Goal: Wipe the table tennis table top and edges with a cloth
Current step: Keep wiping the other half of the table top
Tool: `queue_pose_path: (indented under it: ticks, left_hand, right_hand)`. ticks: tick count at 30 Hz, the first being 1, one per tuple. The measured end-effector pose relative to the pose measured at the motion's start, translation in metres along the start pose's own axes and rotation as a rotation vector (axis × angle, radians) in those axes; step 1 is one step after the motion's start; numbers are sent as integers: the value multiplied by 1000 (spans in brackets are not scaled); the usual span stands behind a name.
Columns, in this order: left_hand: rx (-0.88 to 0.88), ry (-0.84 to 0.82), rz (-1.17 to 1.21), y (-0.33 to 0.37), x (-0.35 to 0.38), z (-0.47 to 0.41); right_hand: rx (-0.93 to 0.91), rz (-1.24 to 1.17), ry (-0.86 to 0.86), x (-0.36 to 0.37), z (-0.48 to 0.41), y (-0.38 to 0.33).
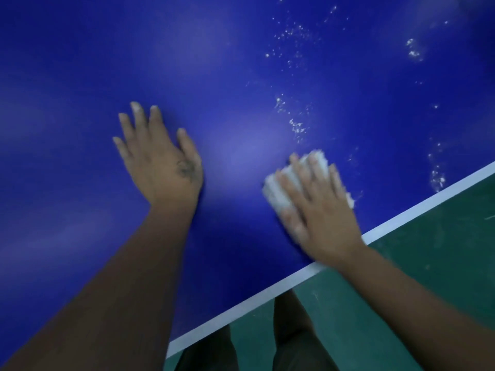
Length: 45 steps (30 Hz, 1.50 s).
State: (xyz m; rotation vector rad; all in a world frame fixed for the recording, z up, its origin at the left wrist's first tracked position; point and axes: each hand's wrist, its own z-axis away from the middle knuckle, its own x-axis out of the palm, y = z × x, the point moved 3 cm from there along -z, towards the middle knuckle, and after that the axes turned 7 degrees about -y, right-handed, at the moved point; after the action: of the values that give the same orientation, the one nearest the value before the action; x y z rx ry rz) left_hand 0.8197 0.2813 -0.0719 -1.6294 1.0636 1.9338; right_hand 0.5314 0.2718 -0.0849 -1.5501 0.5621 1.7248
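Observation:
The blue table tennis table top (134,62) fills most of the view, with a white edge line (401,218) running diagonally at the lower right. My left hand (160,159) lies flat on the blue surface, fingers spread and straight. My right hand (313,207) presses a white cloth (278,188) onto the table close to the edge line, fingers stretched over it; the hand and cloth are motion-blurred. White specks and droplets (294,124) are scattered on the surface beyond the cloth and to its right.
A green floor (442,258) lies beyond the table's edge at the lower right. My legs (292,330) stand by the edge at the bottom.

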Motion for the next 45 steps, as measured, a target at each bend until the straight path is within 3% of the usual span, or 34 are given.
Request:
queue_pose_path:
  ticks: [3, 5, 6, 10, 12, 18, 21, 23, 26, 28, 30, 34, 37, 40, 43, 45]
  left_hand:
    - [-25, -17, -59, 27, 19, -3]
    - [-22, 10, -79, 27, 27, -6]
    - [-20, 17, -80, 26, 28, -7]
    - [-48, 23, -76, 28, 26, -9]
    - [-58, 11, -78, 29, 27, -9]
    - [-56, 50, -63, 27, 29, -10]
    - [-57, 55, -63, 28, 29, -10]
    - [-64, 68, -63, 28, 29, -11]
    - [-70, 74, -38, 28, 28, -11]
    - [-70, 74, -24, 30, 26, -11]
    - [-72, 67, -15, 31, 24, -11]
    - [-74, 49, -7, 30, 24, -12]
    - [-77, 44, -10, 30, 25, -12]
    - [-85, 41, -9, 30, 24, -12]
    - [-88, 23, 1, 31, 23, -11]
    - [-80, 36, 1, 31, 23, -12]
  right_hand:
    - [-363, 27, -122, 14, 35, -11]
    - [-437, 44, -137, 9, 26, 14]
    - [-369, 43, -105, 5, 14, 33]
    - [198, -30, 71, -23, -31, 105]
    - [229, -15, 70, -21, -33, 99]
    - [-343, -43, -131, 6, 20, 11]
    - [-543, -58, -149, -2, -13, 15]
    - [-469, -77, -91, -12, -59, 34]
    - [-67, -138, 53, -31, -115, 75]
    - [64, -165, 92, -34, -124, 78]
    - [-54, -91, 86, -27, -111, 57]
    - [-431, -31, -82, -11, -78, 26]
    - [-559, -16, -108, -18, -110, 37]
    - [-320, 18, 27, -40, -172, 65]
    - [19, -95, 28, -53, -196, 71]
    - [-15, -43, 30, -45, -182, 46]
